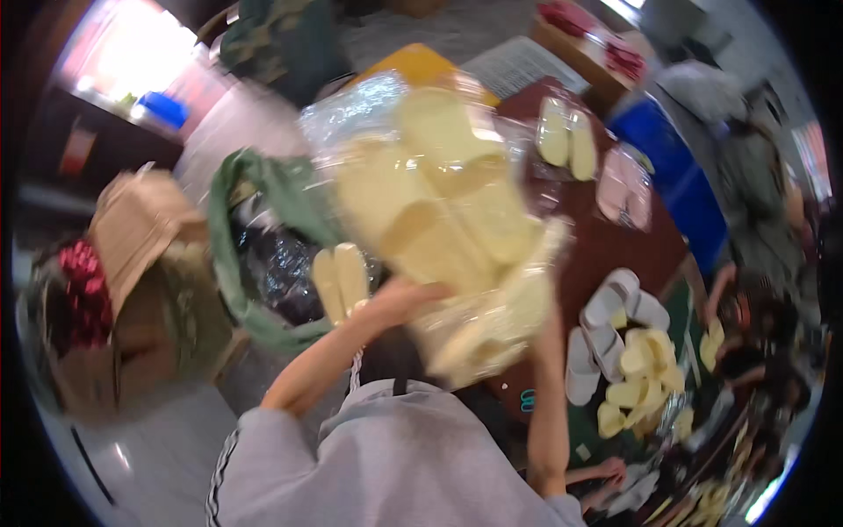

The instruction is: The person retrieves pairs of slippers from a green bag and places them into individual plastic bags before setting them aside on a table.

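Above the brown table (pixel 615 246), a clear plastic bundle of pale yellow slippers (pixel 439 220) is lifted, gripped underneath by the left hand (pixel 395 303), the right hand (pixel 549 307) hidden behind it, grip unclear; steady carrying seems needed next.

Bagged yellow slippers (pixel 439 220) fill centre; slipper piles (pixel 632 360) crowd right of table (pixel 615 246) (bare strip between); green sack (pixel 263 246) blocks left.

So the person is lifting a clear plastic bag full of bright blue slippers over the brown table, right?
Not quite. The head view shows the clear plastic bag, held up by the left hand over the brown table, holds pale yellow slippers, not blue ones. The right hand is hidden behind the bag.
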Action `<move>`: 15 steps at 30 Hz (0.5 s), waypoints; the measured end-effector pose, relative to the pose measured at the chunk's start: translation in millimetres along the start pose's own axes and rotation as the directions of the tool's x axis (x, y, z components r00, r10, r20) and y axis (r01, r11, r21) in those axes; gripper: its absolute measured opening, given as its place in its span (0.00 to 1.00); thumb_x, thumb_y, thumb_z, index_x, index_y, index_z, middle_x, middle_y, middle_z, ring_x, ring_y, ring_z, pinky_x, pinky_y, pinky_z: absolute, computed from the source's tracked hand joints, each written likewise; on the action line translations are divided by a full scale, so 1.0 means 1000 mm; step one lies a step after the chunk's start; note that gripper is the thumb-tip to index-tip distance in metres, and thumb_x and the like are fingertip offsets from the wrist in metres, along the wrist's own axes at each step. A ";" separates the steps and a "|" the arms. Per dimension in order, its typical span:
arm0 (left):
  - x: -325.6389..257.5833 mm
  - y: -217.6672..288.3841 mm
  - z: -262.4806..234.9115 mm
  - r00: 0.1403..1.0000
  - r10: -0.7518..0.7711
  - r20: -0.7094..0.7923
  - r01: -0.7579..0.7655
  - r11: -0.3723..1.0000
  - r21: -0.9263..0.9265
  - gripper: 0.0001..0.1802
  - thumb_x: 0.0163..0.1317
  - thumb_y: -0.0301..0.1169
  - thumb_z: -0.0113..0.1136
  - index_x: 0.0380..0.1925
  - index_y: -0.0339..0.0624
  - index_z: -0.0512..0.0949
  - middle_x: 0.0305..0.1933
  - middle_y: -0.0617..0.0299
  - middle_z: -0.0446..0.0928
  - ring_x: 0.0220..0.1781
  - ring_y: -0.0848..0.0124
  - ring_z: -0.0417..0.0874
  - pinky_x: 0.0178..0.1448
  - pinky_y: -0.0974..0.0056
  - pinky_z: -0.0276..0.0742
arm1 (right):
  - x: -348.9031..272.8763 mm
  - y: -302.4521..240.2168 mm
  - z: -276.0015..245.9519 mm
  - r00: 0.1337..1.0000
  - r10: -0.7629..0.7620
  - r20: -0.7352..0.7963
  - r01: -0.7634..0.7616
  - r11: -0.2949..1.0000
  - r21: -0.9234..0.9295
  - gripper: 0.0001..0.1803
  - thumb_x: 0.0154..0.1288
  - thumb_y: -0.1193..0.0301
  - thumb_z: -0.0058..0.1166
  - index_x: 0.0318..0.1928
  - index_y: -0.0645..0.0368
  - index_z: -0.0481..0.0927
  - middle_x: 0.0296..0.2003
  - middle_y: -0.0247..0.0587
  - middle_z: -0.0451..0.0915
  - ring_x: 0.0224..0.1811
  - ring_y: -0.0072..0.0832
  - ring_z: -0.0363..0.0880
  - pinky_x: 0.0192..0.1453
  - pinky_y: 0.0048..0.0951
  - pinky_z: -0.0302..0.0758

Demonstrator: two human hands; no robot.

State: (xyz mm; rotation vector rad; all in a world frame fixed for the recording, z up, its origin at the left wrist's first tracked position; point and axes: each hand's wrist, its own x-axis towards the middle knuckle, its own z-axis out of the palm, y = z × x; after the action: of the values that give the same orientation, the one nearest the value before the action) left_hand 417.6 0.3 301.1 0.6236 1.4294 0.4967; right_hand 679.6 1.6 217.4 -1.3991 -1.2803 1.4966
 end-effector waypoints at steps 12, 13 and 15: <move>0.204 -0.139 0.052 0.924 0.378 -0.054 -0.374 0.925 0.070 0.28 0.61 0.42 0.61 0.57 0.36 0.75 0.55 0.50 0.79 0.55 0.63 0.81 0.58 0.60 0.76 | 0.069 0.161 -0.100 0.926 -0.006 -0.378 -0.171 0.884 -0.435 0.25 0.71 0.70 0.43 0.66 0.67 0.66 0.63 0.53 0.70 0.66 0.41 0.67 0.70 0.37 0.61; 0.192 -0.160 0.021 0.918 0.368 -0.147 -0.355 0.929 0.106 0.24 0.62 0.39 0.62 0.55 0.38 0.77 0.54 0.51 0.80 0.54 0.65 0.81 0.58 0.62 0.76 | 0.066 0.171 -0.075 0.923 0.003 -0.386 -0.182 0.885 -0.428 0.25 0.71 0.70 0.44 0.66 0.67 0.66 0.63 0.53 0.70 0.66 0.41 0.67 0.70 0.37 0.61; 0.164 -0.193 -0.046 0.856 0.280 -0.434 -0.302 0.953 0.020 0.18 0.63 0.32 0.59 0.52 0.37 0.78 0.47 0.56 0.82 0.46 0.68 0.83 0.51 0.63 0.79 | 0.061 0.177 -0.017 0.948 -0.016 -0.317 -0.106 0.925 -0.364 0.23 0.71 0.72 0.45 0.63 0.69 0.68 0.61 0.53 0.71 0.65 0.41 0.68 0.71 0.37 0.61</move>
State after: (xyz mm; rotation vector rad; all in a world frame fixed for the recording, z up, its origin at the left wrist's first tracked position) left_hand 376.6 -31.3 49.4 0.7243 1.7441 0.9564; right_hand 708.4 17.4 32.5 -1.8427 -1.3813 1.0262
